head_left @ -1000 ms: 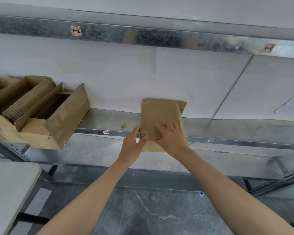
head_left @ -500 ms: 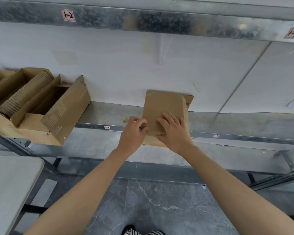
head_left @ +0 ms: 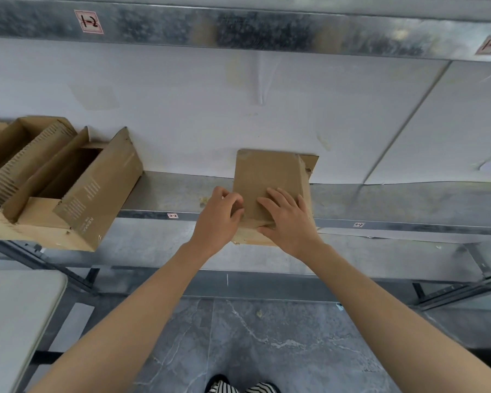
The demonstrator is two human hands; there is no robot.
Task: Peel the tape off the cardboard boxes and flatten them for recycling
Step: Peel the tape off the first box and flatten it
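A small brown cardboard box [head_left: 267, 177] sits on the metal shelf [head_left: 167, 198], leaning back toward the white wall. My right hand [head_left: 288, 219] lies flat on its top face with fingers spread, pressing it down. My left hand [head_left: 219, 219] is at the box's left front edge with fingers curled in, pinching something at that edge; what it pinches is too small to make out, and no tape is plainly visible.
A larger opened cardboard box [head_left: 77, 188] with raised flaps stands on the shelf at the left. A grey table [head_left: 14, 321] corner is at lower left. An upper shelf beam [head_left: 238, 26] runs overhead. The floor is grey stone.
My left hand's fingers have curled tighter at the box's left edge. The right hand stays flat on top. The camera has shifted slightly closer.
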